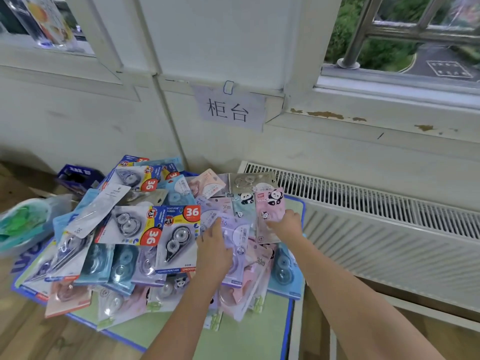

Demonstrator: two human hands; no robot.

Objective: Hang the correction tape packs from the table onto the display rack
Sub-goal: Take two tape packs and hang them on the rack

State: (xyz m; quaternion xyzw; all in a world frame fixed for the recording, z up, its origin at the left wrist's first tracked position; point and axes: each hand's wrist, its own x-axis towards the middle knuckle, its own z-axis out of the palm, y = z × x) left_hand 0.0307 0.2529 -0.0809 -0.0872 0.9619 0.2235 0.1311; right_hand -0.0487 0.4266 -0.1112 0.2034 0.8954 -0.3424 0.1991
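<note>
1. Spreading across the green table (233,341), a glossy heap of flat correction tape packs (145,235) overlaps.
2. Ribbed white radiator (376,229) stands beside it.
3. Left hand (214,252) lies flat-fingered on a lilac pack (237,240).
4. Right hand (285,226) pinches a pink panda pack (271,203).

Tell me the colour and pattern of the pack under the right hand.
Pink pack printed with black-and-white pandas, seen in the head view.
</note>
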